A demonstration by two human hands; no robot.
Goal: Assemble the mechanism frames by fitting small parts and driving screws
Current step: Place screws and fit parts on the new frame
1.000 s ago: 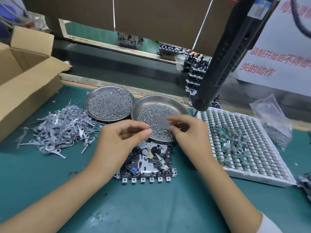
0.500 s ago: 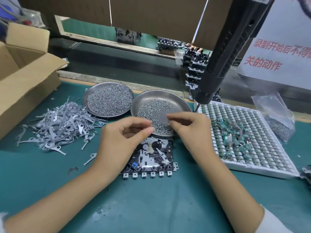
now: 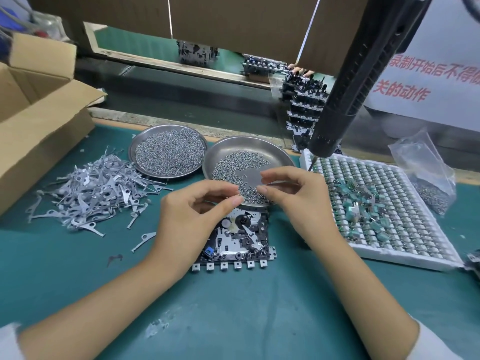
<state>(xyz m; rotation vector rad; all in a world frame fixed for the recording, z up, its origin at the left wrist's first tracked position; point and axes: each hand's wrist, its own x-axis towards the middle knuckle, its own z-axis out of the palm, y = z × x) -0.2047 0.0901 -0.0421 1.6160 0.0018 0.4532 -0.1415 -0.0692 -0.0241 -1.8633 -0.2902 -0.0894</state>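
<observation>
Near the worktop's (image 3: 259, 320) front edge, the mechanism frame (image 3: 239, 242) is laid flat, just below the nearer screw dish (image 3: 220, 157). Above it the left hand (image 3: 192, 216) and right hand (image 3: 296, 201) are held with fingertips pinched; what is grasped cannot be told.

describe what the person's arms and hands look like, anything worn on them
Both hands, the left hand and the right hand, are bare: no gloves, rings or watch show. The forearms are bare too. A white sleeve edge shows near the left elbow and another near the right elbow. Fingernails look short and unpainted.
</observation>
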